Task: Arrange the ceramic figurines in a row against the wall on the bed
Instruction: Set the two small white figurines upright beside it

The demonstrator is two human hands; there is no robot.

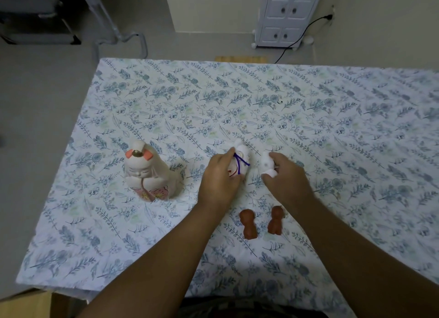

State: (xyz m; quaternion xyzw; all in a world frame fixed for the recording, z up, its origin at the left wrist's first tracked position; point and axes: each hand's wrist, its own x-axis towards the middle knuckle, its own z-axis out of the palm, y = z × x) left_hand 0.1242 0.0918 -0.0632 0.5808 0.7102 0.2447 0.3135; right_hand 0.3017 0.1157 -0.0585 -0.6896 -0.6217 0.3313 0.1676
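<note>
While both hands [219, 175] [286, 175] grip white figurines [242, 160], brown ones [248, 225] lie nearer.

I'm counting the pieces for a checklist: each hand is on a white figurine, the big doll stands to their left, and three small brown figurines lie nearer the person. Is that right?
Not quite: the head view shows two small brown figurines, not three. The rest holds: the left hand and right hand are each on a white figurine, with the big doll to their left.
</note>
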